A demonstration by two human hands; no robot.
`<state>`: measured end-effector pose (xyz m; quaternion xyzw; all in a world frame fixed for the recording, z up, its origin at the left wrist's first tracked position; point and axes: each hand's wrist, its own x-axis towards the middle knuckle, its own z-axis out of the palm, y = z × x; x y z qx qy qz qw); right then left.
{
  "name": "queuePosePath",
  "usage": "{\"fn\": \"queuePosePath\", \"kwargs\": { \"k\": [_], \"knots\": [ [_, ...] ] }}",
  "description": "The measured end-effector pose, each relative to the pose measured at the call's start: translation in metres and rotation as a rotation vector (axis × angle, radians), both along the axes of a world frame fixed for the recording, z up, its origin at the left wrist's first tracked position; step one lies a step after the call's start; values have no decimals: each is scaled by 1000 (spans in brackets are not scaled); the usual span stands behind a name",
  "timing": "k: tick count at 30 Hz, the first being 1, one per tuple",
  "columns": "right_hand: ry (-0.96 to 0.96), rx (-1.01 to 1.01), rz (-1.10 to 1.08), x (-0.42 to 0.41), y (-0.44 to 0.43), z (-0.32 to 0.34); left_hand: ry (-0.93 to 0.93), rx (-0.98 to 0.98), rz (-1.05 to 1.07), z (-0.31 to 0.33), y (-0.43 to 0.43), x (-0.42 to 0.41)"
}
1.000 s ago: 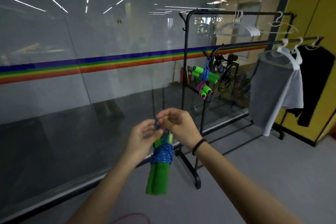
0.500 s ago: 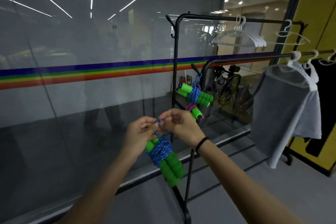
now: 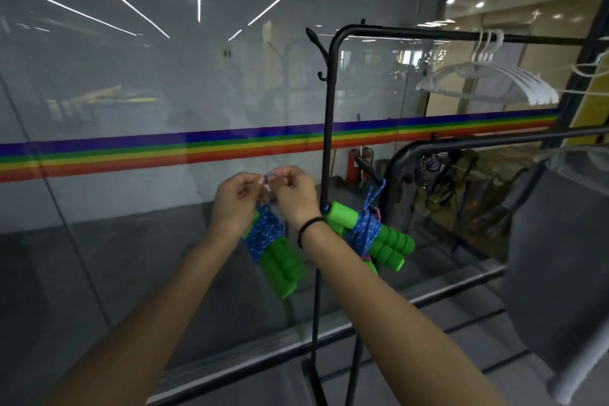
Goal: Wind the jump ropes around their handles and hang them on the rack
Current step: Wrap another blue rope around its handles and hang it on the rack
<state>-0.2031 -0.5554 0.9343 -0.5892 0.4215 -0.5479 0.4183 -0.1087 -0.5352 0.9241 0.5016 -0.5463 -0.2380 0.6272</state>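
Note:
A jump rope bundle (image 3: 275, 249) with green foam handles and blue cord wound around them hangs below my hands. My left hand (image 3: 235, 199) and my right hand (image 3: 295, 193) both pinch the blue cord loop at the bundle's top, fingers closed on it. Just right of my right wrist, a second wound bundle (image 3: 372, 236) with green handles and blue cord hangs by its loop from a hook on the black rack (image 3: 329, 128). A pink cord shows behind that bundle. The rack's upper side hooks (image 3: 318, 56) carry nothing.
A glass wall (image 3: 131, 109) with a rainbow stripe stands behind the rack. White hangers (image 3: 487, 79) hang on the rack's top bar at right. A grey garment (image 3: 560, 241) hangs on a nearer bar at far right. The rack's foot (image 3: 313, 382) is on the floor below.
I have moved closer to the rack, and my hands have risen with the bundle toward the post. The bundle now tilts with its handles pointing down-right.

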Motion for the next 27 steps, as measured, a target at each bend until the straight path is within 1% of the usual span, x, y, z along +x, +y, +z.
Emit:
{"fn": "queuePosePath", "kwargs": {
  "k": [2,5,7,9,11,14,17,20,22,25,27],
  "knots": [
    [-124,11,-26,21,-31,13,19,-13,2,14,-36,7],
    [-218,-49,-143,43,-87,39,65,-54,-40,40,-99,19],
    [-303,-55,-220,52,-129,58,95,-79,-74,59,-144,24],
    [-394,-28,-320,59,-171,73,75,-76,-104,77,-189,28],
    [-426,-24,-401,61,-208,89,61,-70,-181,94,-232,30],
    [-351,-144,-546,42,-250,113,12,-77,-324,122,-287,23],
    [-126,-311,-706,8,-282,132,-84,-114,-396,145,-334,6],
    [85,-395,-804,-14,-303,136,-114,-113,-457,154,-367,-14],
    [177,-426,-864,-21,-309,134,-124,-109,-502,151,-380,-25],
    [173,-488,-924,-25,-309,126,-148,-103,-563,141,-388,-32],
    [138,-474,-956,-29,-309,118,-140,-73,-587,132,-392,-31]
  ]
}}
